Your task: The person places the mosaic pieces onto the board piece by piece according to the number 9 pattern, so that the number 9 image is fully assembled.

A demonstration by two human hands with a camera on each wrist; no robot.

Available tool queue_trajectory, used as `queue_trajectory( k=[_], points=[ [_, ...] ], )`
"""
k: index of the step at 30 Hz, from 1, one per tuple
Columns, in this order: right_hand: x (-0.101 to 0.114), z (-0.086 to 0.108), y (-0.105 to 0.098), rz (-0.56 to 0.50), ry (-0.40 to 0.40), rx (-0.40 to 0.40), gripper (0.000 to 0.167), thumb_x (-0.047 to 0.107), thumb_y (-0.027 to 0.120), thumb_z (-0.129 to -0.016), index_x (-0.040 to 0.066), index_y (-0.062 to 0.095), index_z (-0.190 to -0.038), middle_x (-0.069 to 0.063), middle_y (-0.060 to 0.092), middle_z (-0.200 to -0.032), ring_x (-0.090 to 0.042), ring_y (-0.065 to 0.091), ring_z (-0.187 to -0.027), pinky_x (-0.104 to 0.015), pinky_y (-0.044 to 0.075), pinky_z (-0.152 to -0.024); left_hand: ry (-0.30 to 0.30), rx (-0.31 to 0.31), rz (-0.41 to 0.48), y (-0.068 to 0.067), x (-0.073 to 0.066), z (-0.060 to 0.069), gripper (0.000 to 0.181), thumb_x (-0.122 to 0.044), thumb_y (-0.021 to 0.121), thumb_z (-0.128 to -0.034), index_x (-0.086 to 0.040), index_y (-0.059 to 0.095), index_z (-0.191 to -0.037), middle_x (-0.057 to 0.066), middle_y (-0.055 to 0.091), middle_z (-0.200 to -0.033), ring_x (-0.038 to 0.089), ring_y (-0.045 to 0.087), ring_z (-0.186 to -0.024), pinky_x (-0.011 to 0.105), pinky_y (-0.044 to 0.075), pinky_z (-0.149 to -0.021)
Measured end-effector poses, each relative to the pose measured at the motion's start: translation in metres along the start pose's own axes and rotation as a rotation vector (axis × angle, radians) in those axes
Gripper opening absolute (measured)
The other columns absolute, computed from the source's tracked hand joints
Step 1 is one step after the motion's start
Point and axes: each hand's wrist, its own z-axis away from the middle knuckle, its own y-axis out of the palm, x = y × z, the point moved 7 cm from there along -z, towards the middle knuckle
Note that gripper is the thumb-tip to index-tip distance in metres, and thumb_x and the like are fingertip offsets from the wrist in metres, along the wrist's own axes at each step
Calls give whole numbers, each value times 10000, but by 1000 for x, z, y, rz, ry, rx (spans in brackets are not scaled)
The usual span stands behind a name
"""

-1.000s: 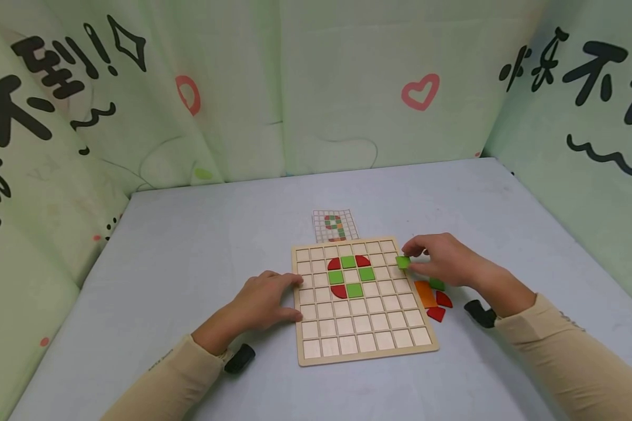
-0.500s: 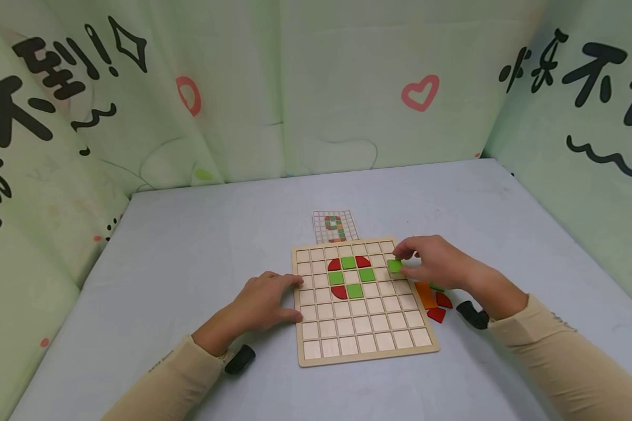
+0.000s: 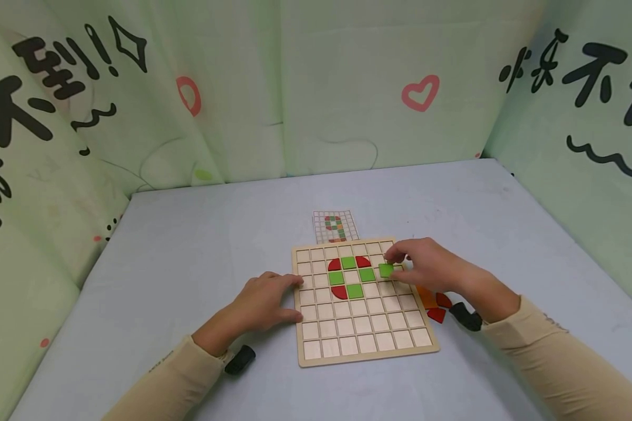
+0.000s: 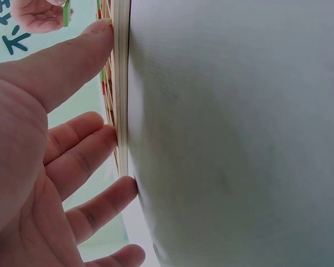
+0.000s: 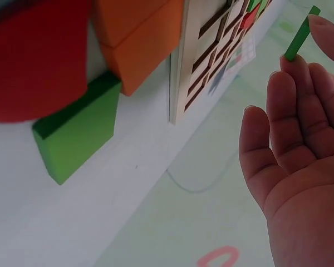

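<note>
A wooden grid board (image 3: 342,334) lies on the table with green squares (image 3: 354,290) and red quarter-round pieces (image 3: 339,292) in its upper cells. My left hand (image 3: 263,299) touches the board's left edge, fingers spread; the left wrist view shows thumb and fingertips against the board's side (image 4: 121,83). Between thumb and fingertip my right hand (image 3: 432,263) pinches a green square (image 3: 386,270) over the board's upper right cells. Seen from the right wrist, that green piece (image 5: 302,34) is held edge-on, clear of the board (image 5: 178,83).
Behind the board lies a printed pattern card (image 3: 321,225). Orange pieces (image 3: 426,297) and red pieces (image 3: 436,315) lie by the board's right edge, below my right hand. A loose green piece (image 5: 83,133) is near them in the right wrist view.
My right hand has moved left and slightly down with the green square, from the board's right edge to over its cells. The left hand has stayed in place.
</note>
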Motion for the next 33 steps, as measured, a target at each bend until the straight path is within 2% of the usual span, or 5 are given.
queue_trajectory(
  k=[12,26,33],
  points=[
    [7,-6,8,3,-24,39,298,172,747,-904,34,678,-1158,-6,692,-1068,-235,622,-1008,-453,513,-911,-5,0,-5,2,1,-1,662,-360,855,-799,-151,599,-1373,19,638,-1276,291,510,-1256,503,403,-1013],
    [16,-10,17,1,-75,70,228,162,738,-897,67,684,-1097,4,686,-1055,-233,630,-1013,-459,499,-927,-11,7,-1,1,1,-1,667,-373,846,-806,-160,590,-1385,25,632,-1284,295,502,-1264,505,402,-1012],
    [17,-11,23,6,-72,89,240,163,757,-891,65,684,-1098,9,676,-1039,-211,616,-984,-442,503,-908,-17,9,-8,1,0,0,663,-370,847,-806,-153,594,-1379,31,635,-1282,296,506,-1259,506,405,-1011]
  ],
)
